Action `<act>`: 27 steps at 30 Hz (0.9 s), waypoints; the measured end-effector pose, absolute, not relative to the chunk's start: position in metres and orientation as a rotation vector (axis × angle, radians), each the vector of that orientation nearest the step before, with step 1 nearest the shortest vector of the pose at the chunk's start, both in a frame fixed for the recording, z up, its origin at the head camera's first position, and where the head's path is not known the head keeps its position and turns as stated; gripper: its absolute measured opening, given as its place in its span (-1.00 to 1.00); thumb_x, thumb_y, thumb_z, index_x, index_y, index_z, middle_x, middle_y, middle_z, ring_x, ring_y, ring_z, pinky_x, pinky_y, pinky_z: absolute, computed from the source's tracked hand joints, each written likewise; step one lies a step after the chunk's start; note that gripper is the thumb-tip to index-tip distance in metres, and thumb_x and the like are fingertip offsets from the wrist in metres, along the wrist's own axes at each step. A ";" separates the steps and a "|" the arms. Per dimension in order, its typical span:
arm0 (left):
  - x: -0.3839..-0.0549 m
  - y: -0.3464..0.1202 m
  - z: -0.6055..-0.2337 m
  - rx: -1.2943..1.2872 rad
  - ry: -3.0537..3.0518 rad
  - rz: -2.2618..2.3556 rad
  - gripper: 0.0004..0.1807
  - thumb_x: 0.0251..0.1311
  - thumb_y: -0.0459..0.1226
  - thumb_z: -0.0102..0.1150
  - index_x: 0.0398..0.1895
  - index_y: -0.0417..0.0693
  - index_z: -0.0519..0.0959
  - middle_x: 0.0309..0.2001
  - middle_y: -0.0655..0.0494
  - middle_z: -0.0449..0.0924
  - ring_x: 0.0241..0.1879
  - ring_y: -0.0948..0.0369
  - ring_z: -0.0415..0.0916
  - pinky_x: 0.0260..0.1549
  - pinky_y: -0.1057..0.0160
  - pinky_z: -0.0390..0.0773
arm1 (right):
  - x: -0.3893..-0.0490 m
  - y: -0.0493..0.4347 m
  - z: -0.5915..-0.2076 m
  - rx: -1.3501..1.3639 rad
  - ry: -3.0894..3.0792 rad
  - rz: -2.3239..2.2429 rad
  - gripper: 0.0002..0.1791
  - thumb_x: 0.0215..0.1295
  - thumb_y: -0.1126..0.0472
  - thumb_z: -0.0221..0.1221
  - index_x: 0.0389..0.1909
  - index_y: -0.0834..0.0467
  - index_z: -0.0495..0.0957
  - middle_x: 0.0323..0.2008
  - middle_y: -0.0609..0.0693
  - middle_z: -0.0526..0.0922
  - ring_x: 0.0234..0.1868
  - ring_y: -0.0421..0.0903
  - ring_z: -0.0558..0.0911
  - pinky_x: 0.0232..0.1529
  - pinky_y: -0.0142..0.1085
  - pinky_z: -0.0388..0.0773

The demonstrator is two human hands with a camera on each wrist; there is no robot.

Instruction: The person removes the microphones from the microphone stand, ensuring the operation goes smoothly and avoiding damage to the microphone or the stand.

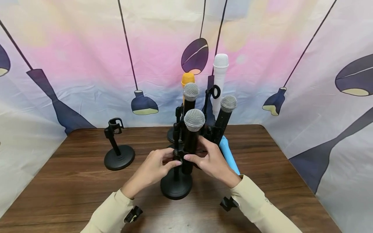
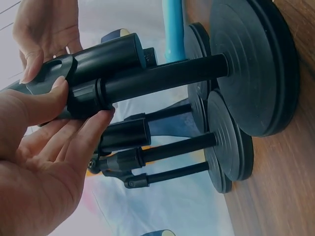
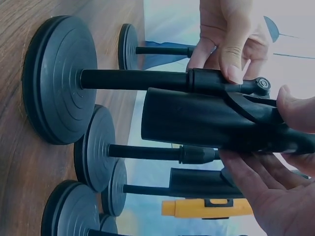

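A black microphone with a silver mesh head sits in the clip of the nearest black microphone stand, whose round base rests on the table. My left hand pinches the stand's post just below its joint, thumb in front and fingers behind. From the other side, my right hand grips the microphone's body by the clip, with the thumb close to the clip's edge. In the right wrist view the microphone's lower end hangs beside the post, above the base.
Behind stand several more stands with microphones: silver-headed black ones, a yellow one and a white one. A light-blue microphone slants beside my right hand. At the left, a stand with a bare clip rests on the wooden table.
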State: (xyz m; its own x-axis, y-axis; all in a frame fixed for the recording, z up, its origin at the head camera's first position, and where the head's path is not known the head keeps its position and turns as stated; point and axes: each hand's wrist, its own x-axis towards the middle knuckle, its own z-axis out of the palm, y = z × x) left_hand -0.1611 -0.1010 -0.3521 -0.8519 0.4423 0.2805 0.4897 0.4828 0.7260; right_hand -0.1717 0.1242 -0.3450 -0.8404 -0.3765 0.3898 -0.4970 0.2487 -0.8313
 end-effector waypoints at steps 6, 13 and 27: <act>-0.160 -0.095 -0.354 -0.825 -2.632 -1.267 -0.90 0.32 -0.25 0.34 -0.22 0.03 0.58 -0.28 0.28 0.74 -0.37 0.42 0.59 -0.36 0.31 0.51 | -0.173 0.128 -0.345 0.844 -2.376 1.653 -0.39 0.25 0.25 0.43 0.30 0.14 0.46 0.01 0.08 0.70 0.03 -0.08 0.71 -0.01 -0.27 0.64; -0.156 -0.096 -0.358 -0.823 -2.620 -1.186 -0.83 0.34 -0.25 0.31 -0.27 0.01 0.47 -0.58 0.33 0.48 -0.67 0.43 0.07 -0.58 0.37 0.14 | -0.174 0.128 -0.344 0.890 -2.423 1.625 -0.32 0.25 0.26 0.43 0.34 0.20 0.37 0.10 0.11 0.63 0.09 -0.03 0.68 0.05 -0.16 0.62; -0.154 -0.097 -0.357 -0.840 -2.607 -1.236 -0.83 0.35 -0.22 0.29 -0.27 0.04 0.45 -0.47 0.23 0.66 -0.69 0.44 0.07 -0.61 0.38 0.14 | -0.175 0.131 -0.342 0.947 -2.437 1.695 -0.36 0.29 0.33 0.37 0.36 0.24 0.38 0.17 0.18 0.57 0.11 0.05 0.67 -0.01 -0.26 0.63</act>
State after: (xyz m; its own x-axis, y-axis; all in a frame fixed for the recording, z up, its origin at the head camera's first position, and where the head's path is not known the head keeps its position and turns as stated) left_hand -0.1538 -0.0969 -0.3569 -0.8351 0.4267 0.3473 0.5389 0.5076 0.6722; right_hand -0.1752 0.1311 -0.3422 -0.8150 -0.4613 0.3506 -0.4892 0.2236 -0.8430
